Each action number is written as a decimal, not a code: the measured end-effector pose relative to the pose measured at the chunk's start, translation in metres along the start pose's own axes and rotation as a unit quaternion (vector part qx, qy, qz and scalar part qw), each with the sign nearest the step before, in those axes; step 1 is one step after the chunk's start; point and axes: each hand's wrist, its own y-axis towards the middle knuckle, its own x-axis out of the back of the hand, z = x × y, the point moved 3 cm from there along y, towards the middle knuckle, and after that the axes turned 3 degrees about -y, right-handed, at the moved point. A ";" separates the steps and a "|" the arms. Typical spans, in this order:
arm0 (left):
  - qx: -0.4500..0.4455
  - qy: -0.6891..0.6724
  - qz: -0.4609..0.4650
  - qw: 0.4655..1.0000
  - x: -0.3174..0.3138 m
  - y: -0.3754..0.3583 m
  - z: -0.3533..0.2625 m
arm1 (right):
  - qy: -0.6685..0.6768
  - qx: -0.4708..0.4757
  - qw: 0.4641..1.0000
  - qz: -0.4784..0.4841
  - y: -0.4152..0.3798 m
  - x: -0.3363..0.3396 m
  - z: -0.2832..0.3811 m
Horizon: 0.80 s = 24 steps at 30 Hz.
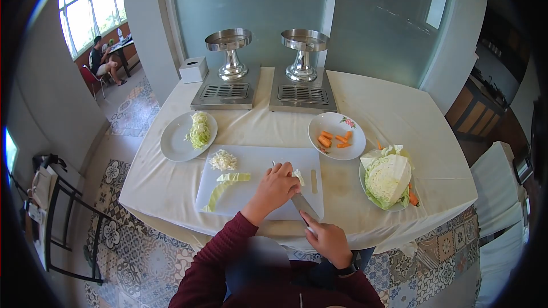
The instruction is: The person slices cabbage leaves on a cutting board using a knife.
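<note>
My right hand [330, 244] is wrapped around the handle of a kitchen knife [302, 204], its blade slanting up and left over the white cutting board [262, 157]. My left hand [278, 185] is curled over the upper blade, fingers bent; what lies under them is hidden. Pale cabbage pieces [298, 177] show just right of those fingers. On the board's left are a heap of shredded cabbage [223, 160] and some cut cabbage strips [220, 193].
A grey plate [171, 141] holds cut cabbage [199, 130]. A flowered plate [337, 155] carries carrot pieces [325, 140]. At right, a cabbage head [388, 177] sits on a plate beside carrots [414, 197]. Two metal stands [230, 60] are behind; a person [103, 61] sits far left.
</note>
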 end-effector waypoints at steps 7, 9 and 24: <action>-0.019 -0.007 -0.031 0.999 0.010 0.025 0.019 | 0.077 -0.027 0.996 0.046 -0.025 0.010 -0.001; -0.013 -0.008 -0.012 1.000 0.018 0.030 0.028 | 0.117 -0.063 0.987 0.086 -0.037 0.017 -0.005; -0.036 -0.080 0.125 0.988 0.012 0.027 0.041 | 0.067 -0.069 0.992 0.080 -0.060 0.039 -0.016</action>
